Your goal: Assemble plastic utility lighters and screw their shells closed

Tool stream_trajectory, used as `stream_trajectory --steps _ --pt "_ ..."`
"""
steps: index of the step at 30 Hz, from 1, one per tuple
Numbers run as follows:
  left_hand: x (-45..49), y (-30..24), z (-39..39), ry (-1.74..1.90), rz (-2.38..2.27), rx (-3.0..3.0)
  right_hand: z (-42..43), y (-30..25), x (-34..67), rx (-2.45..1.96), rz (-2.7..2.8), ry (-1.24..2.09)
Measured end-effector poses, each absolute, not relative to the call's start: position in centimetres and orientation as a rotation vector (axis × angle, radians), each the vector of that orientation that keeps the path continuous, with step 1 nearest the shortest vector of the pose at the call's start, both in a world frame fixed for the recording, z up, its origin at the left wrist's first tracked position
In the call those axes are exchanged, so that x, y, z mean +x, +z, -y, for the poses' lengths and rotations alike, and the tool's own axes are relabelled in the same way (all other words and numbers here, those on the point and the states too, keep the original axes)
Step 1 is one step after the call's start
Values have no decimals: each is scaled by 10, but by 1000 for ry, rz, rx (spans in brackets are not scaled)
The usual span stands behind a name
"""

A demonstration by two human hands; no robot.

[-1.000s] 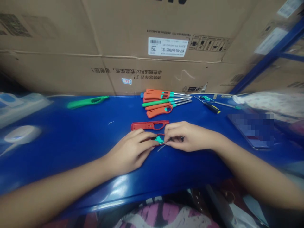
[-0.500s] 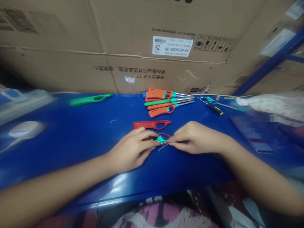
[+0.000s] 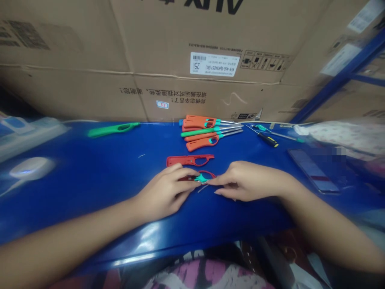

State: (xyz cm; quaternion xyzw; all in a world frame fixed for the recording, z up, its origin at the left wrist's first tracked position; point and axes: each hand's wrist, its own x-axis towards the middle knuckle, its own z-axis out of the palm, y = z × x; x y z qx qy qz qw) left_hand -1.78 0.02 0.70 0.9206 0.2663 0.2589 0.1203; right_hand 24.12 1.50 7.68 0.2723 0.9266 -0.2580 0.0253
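My left hand (image 3: 170,188) is closed on a red lighter casing half (image 3: 213,174), holding it down on the blue table (image 3: 99,192). A teal trigger (image 3: 203,177) sits inside that casing by my left fingertips. My right hand (image 3: 243,180) is open, its index finger stretched to the casing beside the trigger and its thumb held apart below. A thin wire-like strand (image 3: 203,188) sticks out under the index fingertip. Behind my left hand lies the other red casing half (image 3: 180,161), its inner side up. My left fingers cover much of the held casing.
Several assembled lighters (image 3: 200,133) are bunched near the cardboard box (image 3: 120,44). A green casing (image 3: 114,129) lies left of them. To the right are a screwdriver (image 3: 268,139), a lighter rod with teal parts (image 3: 284,135) and a phone (image 3: 313,170). A white round device (image 3: 31,167) stands far left.
My right thumb has parted from the index finger, which now presses on the casing. The strand stays by the casing. The view has shifted slightly.
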Motion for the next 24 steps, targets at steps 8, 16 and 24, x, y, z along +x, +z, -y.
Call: stream_trajectory --steps 8,16,24 --pt "-19 8 -1 755 -744 2687 -16 79 241 840 -2801 -976" --pt "-18 8 -2 746 -747 2697 -16 78 243 853 -2779 -1008" --pt "-18 7 -2 756 -754 2687 -15 83 246 885 -2765 -979"
